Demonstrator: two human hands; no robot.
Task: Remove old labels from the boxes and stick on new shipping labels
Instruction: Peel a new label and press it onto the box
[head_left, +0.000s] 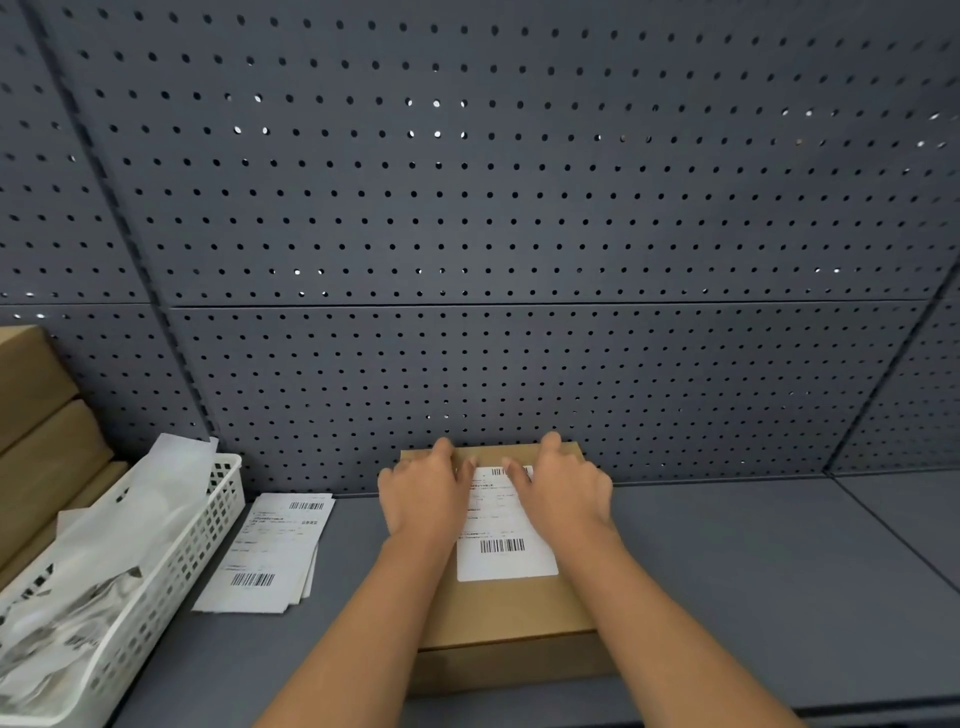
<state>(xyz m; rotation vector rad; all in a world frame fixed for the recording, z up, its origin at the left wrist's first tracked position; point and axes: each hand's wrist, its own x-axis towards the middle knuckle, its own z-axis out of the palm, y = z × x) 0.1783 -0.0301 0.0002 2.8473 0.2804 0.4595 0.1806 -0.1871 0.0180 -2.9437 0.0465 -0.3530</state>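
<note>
Hands lie flat, palms down, on a white label (506, 540) atop a brown box (511, 613) on the grey shelf (727, 571). Left hand (423, 493) and right hand (563, 491) press with spread fingers, gripping nothing. Spare labels (270, 551) lie beside a white basket (171, 551).

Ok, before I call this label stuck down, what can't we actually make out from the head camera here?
- Label far corners: covered by the left hand and right hand; whether they lie flat cannot be told.
- Label text: too small to read.
- Box far edge: partly hidden by the fingers.
- White basket: cut off at the left and bottom edges; crumpled paper hides its bottom.
- Sheet stack: lower sheets covered by the top one.
</note>
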